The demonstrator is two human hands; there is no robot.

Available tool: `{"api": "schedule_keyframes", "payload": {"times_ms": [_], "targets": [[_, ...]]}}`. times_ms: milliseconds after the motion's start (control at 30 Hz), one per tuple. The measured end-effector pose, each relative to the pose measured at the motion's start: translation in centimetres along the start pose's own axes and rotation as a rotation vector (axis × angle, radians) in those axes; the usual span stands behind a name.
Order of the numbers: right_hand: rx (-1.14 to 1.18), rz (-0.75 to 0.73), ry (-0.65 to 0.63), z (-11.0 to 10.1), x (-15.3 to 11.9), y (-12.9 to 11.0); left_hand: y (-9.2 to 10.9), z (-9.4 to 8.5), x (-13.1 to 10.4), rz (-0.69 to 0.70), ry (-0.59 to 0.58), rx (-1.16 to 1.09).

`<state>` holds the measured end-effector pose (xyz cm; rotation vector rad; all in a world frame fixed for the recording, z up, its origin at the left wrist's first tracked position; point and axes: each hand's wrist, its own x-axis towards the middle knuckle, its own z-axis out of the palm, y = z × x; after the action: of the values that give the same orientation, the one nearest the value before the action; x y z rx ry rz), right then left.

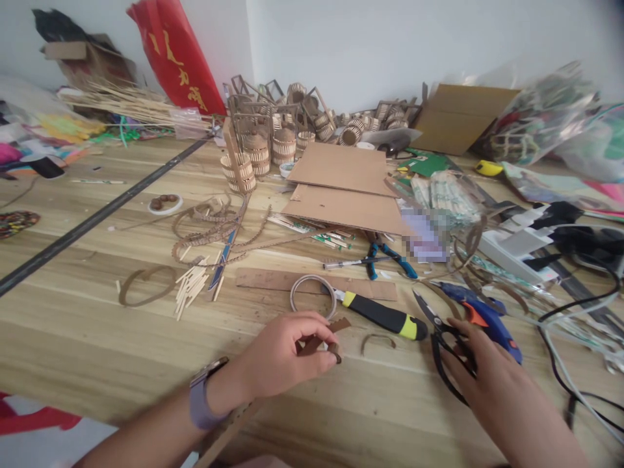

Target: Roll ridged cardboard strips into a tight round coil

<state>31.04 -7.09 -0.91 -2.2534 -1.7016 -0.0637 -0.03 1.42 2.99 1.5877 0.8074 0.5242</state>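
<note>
My left hand (pixel 292 351) is closed on a brown cardboard strip (pixel 341 327), pinched between thumb and fingers near the front of the table. Part of the strip is hidden in the palm, and a longer strip trails below the wrist. At the right, my right hand (pixel 480 354) grips the handles of black scissors (pixel 441 338), whose blades point away from me, slightly apart. Between the hands lie a black and yellow utility knife (pixel 385 315) and a small curled strip (pixel 377 339). A roll of tape (pixel 313 296) sits just beyond my left hand.
A blue glue gun (pixel 487 318) lies beside the scissors, with cables (pixel 550 351) and a white power strip (pixel 521 250) further right. Pliers (pixel 385 257), cardboard sheets (pixel 344 172), small sticks (pixel 191 286) and coiled strips (pixel 209 224) lie ahead. Several miniature buckets (pixel 256 153) stand behind.
</note>
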Motion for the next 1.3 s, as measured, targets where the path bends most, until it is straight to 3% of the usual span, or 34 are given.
{"api": "schedule_keyframes", "payload": {"times_ms": [100, 200, 233, 300, 367, 467, 667, 733, 833, 900, 1000, 1100, 1167, 1300], "targets": [[-0.138, -0.006, -0.036, -0.2, 0.0, 0.7, 0.0, 0.1, 0.0, -0.01, 0.007, -0.026], [-0.101, -0.041, 0.047, -1.1, -0.1, -2.3, 0.0, 0.1, 0.0, -0.014, -0.007, -0.073], [0.015, -0.049, 0.095, -1.4, -0.1, -3.8, 0.0, 0.2, -0.1, -0.014, -0.019, -0.103], [0.327, -0.087, 0.06, -1.9, -0.2, -7.2, 0.0, 0.3, -0.1, -0.011, -0.048, -0.172], [0.636, -0.142, -0.113, -2.0, -0.3, -10.2, 0.0, 0.3, -0.1, -0.002, -0.062, -0.23], [0.971, -0.143, -0.205, -1.7, -0.4, -12.9, -0.1, 0.5, -0.1, 0.015, -0.091, -0.315], [1.233, -0.018, -0.199, 0.1, -0.6, -14.7, -0.3, 0.8, -0.2, -0.047, -0.153, -0.411], [1.297, 0.077, -0.201, 0.2, -0.2, -14.9, -0.5, 0.7, -0.1, -0.005, -0.117, -0.378], [1.497, 0.241, -0.064, -0.7, 1.4, -14.3, -0.7, 0.3, 0.2, 0.075, -0.03, -0.346], [1.604, 0.257, -0.012, -1.9, 2.7, -13.6, -0.8, 0.0, 0.4, 0.082, 0.046, -0.345], [1.413, 0.126, 0.012, -3.6, 3.9, -12.4, -0.9, -0.3, 0.6, 0.035, 0.148, -0.303], [0.882, -0.222, -0.045, -3.8, 3.8, -12.2, -0.8, -0.3, 0.5, 0.01, 0.209, -0.179], [0.646, -0.449, -0.088, -3.2, 3.4, -12.5, -0.5, -0.2, 0.3, 0.026, 0.238, -0.053], [0.531, -0.662, -0.025, -1.7, 2.7, -13.1, 0.0, 0.0, 0.0, 0.112, 0.263, 0.222]]}}
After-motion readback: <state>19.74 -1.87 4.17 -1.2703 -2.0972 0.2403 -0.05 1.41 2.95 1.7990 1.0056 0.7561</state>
